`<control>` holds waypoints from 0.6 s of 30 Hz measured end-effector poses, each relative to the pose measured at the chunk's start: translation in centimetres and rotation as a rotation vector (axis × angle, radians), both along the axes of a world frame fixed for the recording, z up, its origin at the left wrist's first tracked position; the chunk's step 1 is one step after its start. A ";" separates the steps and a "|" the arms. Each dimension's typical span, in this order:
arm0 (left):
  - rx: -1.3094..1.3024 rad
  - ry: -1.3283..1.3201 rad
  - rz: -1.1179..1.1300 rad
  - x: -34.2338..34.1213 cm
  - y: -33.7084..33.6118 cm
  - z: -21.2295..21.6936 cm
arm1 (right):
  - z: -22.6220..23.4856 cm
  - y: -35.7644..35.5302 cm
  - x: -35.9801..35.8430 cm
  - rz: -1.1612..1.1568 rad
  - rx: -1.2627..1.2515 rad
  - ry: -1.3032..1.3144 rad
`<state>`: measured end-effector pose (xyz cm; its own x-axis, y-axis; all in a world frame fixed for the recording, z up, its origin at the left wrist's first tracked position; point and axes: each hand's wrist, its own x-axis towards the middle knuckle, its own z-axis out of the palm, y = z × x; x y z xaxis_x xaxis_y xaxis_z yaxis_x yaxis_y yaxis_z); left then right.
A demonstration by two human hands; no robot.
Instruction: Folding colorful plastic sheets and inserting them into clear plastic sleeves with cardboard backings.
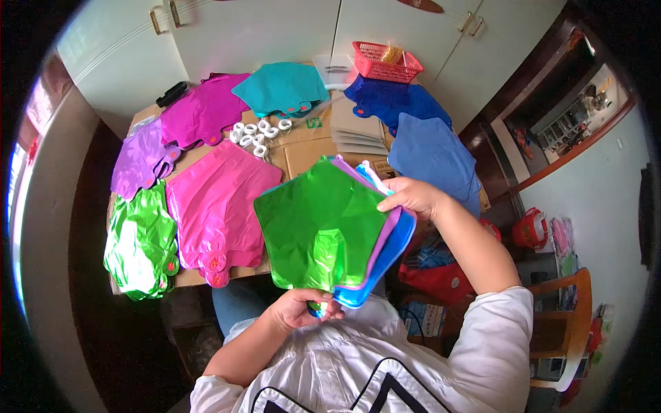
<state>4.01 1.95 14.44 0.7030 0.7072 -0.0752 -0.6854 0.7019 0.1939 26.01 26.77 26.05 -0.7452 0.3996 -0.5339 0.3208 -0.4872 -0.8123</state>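
Note:
A fanned stack of flat, shiny foil balloons is held up in front of me by both hands. On top lies a green foil balloon point(320, 220); a lilac foil balloon point(387, 241) and a blue foil balloon point(389, 265) show past its right edge. My left hand point(303, 308) is closed around the stack's lower end, near its tab. With thumb on top, my right hand point(413, 198) pinches the upper right edge. Left of the stack lies a pile of pink foil balloons point(224, 199), and beside it light green ones point(141, 237).
Around the cardboard-covered table lie purple point(138, 155), magenta point(203, 110), teal point(282, 86), dark blue point(399, 100) and light blue point(434, 151) piles. Several white ribbon rolls point(258, 138) sit near grey card sheets point(354, 124). A pink basket point(375, 65) stands at the back; a wooden chair point(582, 316) is right.

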 end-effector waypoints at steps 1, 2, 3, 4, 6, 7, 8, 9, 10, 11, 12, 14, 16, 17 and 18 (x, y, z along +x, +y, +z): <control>-0.072 0.168 -0.006 0.0 -0.3 0.1 | -0.6 0.2 0.1 0.012 0.020 0.001; -0.086 0.251 -0.002 0.4 -0.2 1.0 | -1.3 0.4 0.3 0.020 0.042 -0.001; -0.099 0.333 0.003 0.6 0.1 2.1 | -1.3 0.3 0.2 0.030 0.064 -0.004; -0.101 0.297 0.003 0.6 0.3 2.7 | -0.9 0.2 0.4 0.032 0.094 -0.033; -0.114 0.233 0.009 0.5 0.3 3.6 | -0.7 0.7 0.1 0.188 0.301 -0.180; -0.132 0.315 0.010 0.7 0.3 3.3 | -0.7 1.1 -0.1 0.265 0.405 -0.253; -0.147 0.397 0.011 0.9 0.5 2.7 | -1.2 1.7 -0.5 0.244 0.372 -0.246; -0.160 0.477 0.013 1.3 0.8 1.9 | -1.1 2.1 -1.2 0.199 0.338 -0.177; -0.167 0.484 0.031 1.6 0.9 1.0 | -1.5 2.8 -1.9 0.137 0.365 -0.178; -0.172 0.488 0.049 2.1 1.0 0.8 | -1.8 3.6 -2.7 0.071 0.391 -0.181; -0.189 0.499 0.084 2.4 0.8 0.7 | -0.2 3.3 -4.9 0.040 0.392 -0.278; -0.206 0.495 0.115 3.7 1.0 1.6 | -0.3 5.2 -8.0 0.015 0.525 -0.479; -0.217 0.506 0.133 4.8 1.5 3.4 | -2.5 6.3 -10.9 -0.013 0.799 -0.679; -0.230 0.513 0.149 5.1 1.7 3.8 | -2.3 5.4 -13.0 -0.057 0.942 -0.779; -0.234 0.521 0.168 5.3 1.9 3.9 | -1.5 4.3 -14.8 -0.102 1.089 -0.873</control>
